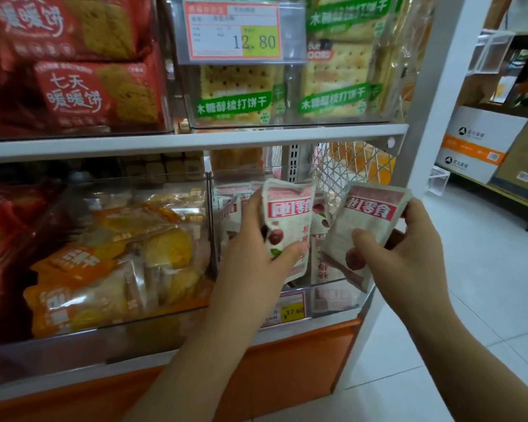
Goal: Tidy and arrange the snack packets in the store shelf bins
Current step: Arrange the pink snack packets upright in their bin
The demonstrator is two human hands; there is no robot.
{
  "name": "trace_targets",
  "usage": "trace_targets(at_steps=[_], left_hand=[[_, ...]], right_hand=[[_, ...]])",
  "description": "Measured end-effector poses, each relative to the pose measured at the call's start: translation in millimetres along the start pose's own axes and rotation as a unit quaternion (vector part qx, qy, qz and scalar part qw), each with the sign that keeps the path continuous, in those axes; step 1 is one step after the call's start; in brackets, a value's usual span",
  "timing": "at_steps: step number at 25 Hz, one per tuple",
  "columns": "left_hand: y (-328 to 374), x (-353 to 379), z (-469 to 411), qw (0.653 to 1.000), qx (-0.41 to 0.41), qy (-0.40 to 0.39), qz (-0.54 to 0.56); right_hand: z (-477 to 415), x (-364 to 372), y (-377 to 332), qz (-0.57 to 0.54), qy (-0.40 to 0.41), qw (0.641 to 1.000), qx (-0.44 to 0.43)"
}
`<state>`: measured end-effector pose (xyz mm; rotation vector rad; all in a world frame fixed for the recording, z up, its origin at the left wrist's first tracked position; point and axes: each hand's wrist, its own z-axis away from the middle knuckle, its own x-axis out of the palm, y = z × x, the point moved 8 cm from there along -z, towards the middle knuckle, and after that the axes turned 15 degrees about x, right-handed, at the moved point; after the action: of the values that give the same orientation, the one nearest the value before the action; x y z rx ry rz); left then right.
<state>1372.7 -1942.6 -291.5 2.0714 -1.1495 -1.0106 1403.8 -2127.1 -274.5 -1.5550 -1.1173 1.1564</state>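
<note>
- Facing a white shelf unit (433, 102) that fills the view from 9 to 2 o'clock, with an orange base panel (287, 370) under it at 6 o'clock.
- Noted pale tiled floor (470, 284) at 4 o'clock and cardboard boxes (476, 141) at 3 o'clock, well apart from the unit.
- Logged red biscuit packs (73, 92) stacked in the upper bin at 10 o'clock, and green-labelled cracker packs (235, 95) upright in the neighbouring upper bin at 12 to 1 o'clock.
- Logged orange packets (104, 269) heaped loosely in the lower clear bin at 8 o'clock.
- Found the lower right bin (336, 296), clear-walled, near frame centre, with white-and-pink snack packets (229, 208) standing inside, partly hidden behind both hands.
- Recorded left hand (256, 257) raised in front of that bin, fingers behind and thumb in front gripping the left packet (288, 220), held roughly upright with its label toward the camera.
- Recorded right hand (409, 251) at 3 o'clock of the left hand, thumb on the face and fingers curled behind the right packet (363, 226), tilted with its top toward 1 o'clock and its lower corner over the bin's front wall.
- Held packets near each other but apart, with bin packets showing between them.
- Read price tag (235, 32), "12.80", clipped to the upper bin at 12 o'clock.
- Read small yellow tag (291, 310), "17.60", on the lower bin front, just beside the left forearm.
</note>
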Motion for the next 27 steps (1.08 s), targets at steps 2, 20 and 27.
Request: trace_targets(at_steps=[2, 20, 27], left_hand=[[0, 27, -11, 0.999, 0.011, -0.034, -0.004], [-16, 93, -23, 0.961, -0.028, -0.225, 0.156], [2, 77, -16, 0.96, 0.033, -0.263, 0.087]], right_hand=[[0, -4, 11, -0.009, -0.003, 1.0, 0.004], [-32, 1, 27, 0.255, -0.138, 0.953, -0.09], [-25, -10, -4, 0.439, 0.0, 0.852, -0.285]])
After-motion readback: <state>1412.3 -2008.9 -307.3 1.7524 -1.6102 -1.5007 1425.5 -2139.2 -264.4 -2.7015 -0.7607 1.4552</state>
